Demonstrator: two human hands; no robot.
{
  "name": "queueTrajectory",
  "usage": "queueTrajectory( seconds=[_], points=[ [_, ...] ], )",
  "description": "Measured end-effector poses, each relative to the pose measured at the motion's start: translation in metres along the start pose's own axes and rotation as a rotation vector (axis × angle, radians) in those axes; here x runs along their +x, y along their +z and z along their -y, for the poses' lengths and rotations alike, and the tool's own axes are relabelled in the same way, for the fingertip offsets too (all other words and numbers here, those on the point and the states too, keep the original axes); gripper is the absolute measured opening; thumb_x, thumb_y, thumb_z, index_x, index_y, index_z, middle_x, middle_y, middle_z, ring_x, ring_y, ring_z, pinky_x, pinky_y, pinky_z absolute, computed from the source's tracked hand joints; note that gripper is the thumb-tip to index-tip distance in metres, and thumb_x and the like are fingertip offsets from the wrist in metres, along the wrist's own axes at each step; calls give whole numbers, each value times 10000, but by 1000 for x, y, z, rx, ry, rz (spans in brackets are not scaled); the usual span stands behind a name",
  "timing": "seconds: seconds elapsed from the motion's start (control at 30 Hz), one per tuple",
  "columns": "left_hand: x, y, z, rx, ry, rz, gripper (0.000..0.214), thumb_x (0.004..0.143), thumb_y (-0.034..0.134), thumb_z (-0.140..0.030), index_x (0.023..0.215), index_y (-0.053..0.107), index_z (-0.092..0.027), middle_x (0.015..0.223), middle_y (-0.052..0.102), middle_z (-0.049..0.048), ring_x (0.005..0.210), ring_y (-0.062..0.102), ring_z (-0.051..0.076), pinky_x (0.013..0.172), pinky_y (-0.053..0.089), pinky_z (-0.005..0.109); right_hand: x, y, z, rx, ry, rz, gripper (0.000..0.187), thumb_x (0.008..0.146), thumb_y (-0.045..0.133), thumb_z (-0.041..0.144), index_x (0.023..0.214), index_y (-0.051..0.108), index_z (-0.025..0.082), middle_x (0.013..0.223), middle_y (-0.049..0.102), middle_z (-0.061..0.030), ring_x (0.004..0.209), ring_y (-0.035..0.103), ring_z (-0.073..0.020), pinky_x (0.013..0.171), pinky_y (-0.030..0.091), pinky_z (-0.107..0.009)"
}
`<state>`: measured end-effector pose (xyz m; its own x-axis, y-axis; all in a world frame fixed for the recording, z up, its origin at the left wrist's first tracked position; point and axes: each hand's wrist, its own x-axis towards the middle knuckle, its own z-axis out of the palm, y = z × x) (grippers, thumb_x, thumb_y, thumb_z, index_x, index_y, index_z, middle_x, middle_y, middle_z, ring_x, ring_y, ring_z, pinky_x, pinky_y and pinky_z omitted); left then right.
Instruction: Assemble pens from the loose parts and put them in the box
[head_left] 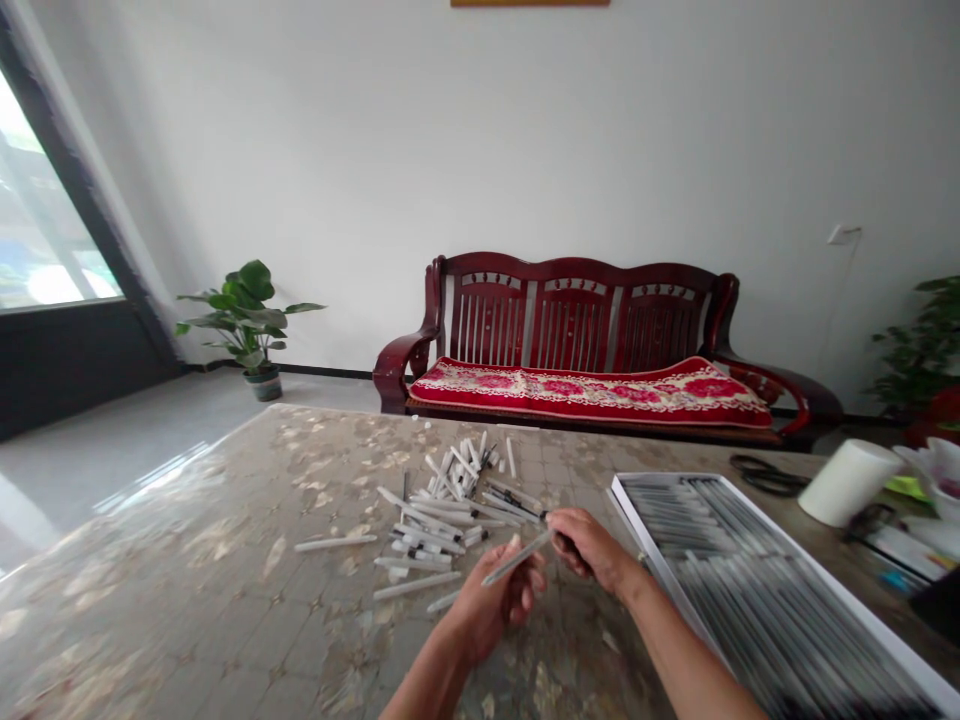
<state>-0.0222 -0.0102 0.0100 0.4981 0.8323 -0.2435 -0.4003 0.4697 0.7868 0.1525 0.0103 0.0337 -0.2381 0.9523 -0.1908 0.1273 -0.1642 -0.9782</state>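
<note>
My left hand is closed around a white pen barrel that slants up to the right. My right hand is pinched on the barrel's upper end, where a small dark part shows; I cannot make out what it is. Both hands hover over the patterned table. Just beyond them lies a loose pile of white pen parts, with several barrels and caps scattered toward the table's far edge.
A flat white box full of grey pens lies at the right. Behind it are black scissors, a white roll and some clutter. A red wooden bench and a potted plant stand by the wall.
</note>
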Motion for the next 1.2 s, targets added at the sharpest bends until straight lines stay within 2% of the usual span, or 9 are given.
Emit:
queueTrajectory(
  seconds=[0.1, 0.2, 0.3, 0.4, 0.5, 0.63, 0.9, 1.1, 1.2],
  points=[
    [-4, -2, -1, -22, -146, 128, 520, 750, 626, -614, 736, 689, -98, 516, 567, 22, 330, 368, 35, 345, 206, 169, 11, -5, 7, -105, 13, 95, 393, 807, 507, 490, 547, 441, 203, 398, 388, 90, 312, 272, -53, 321, 168, -186],
    [-1, -4, -2, -41, -115, 82, 434, 696, 719, -552, 687, 654, -123, 490, 531, -6, 359, 412, 56, 370, 275, 177, 32, -1, 14, -216, 31, 174, 477, 872, 398, 572, 625, 531, 187, 449, 492, 55, 336, 371, -76, 346, 241, -191],
    [8, -6, -3, -103, 53, -81, 410, 669, 748, -536, 714, 652, -139, 572, 593, 8, 468, 511, 83, 430, 341, 176, 65, 5, 20, -582, -18, -76, 465, 948, 307, 499, 864, 637, 183, 657, 663, -4, 481, 560, -112, 448, 366, -202],
    [16, -10, -6, -185, 232, -232, 399, 652, 767, -518, 768, 683, -146, 704, 652, 32, 615, 587, 110, 528, 425, 187, 104, 11, 24, -907, -63, -417, 235, 910, 477, 346, 1013, 634, 205, 922, 703, -48, 794, 655, -158, 653, 435, -236],
    [21, -17, -9, -297, 329, -358, 401, 605, 817, -468, 835, 714, -156, 805, 675, 43, 736, 626, 129, 658, 492, 216, 135, 18, 23, -1013, -48, -481, 263, 857, 568, 323, 1085, 616, 199, 1110, 650, -104, 981, 631, -212, 772, 433, -290],
    [25, -26, -12, -376, 401, -457, 405, 582, 846, -421, 865, 732, -154, 824, 677, 47, 749, 630, 122, 696, 513, 218, 155, 26, 15, -1127, -16, -468, 317, 818, 625, 379, 1056, 633, 170, 1139, 608, -142, 986, 633, -247, 791, 442, -324],
    [30, -28, -10, -377, 434, -498, 385, 611, 833, -408, 877, 729, -151, 778, 670, 36, 700, 634, 112, 670, 526, 208, 139, 28, 1, -1234, -33, -432, 215, 867, 531, 195, 1035, 655, 145, 1149, 608, -170, 983, 639, -239, 777, 440, -301],
    [29, -30, -11, -430, 439, -511, 277, 681, 803, -297, 887, 694, -150, 783, 682, 31, 679, 656, 104, 652, 545, 200, 93, 21, 3, -1216, -111, -390, 150, 892, 522, 202, 955, 654, 175, 1031, 687, -104, 962, 647, -214, 765, 432, -275],
    [29, -29, -11, -463, 423, -545, 216, 740, 756, -251, 908, 672, -145, 788, 696, 39, 669, 673, 112, 636, 557, 208, 64, 22, 2, -1044, -223, -388, 122, 888, 533, 194, 905, 654, 199, 933, 715, -52, 891, 659, -186, 747, 434, -250]
  ],
)
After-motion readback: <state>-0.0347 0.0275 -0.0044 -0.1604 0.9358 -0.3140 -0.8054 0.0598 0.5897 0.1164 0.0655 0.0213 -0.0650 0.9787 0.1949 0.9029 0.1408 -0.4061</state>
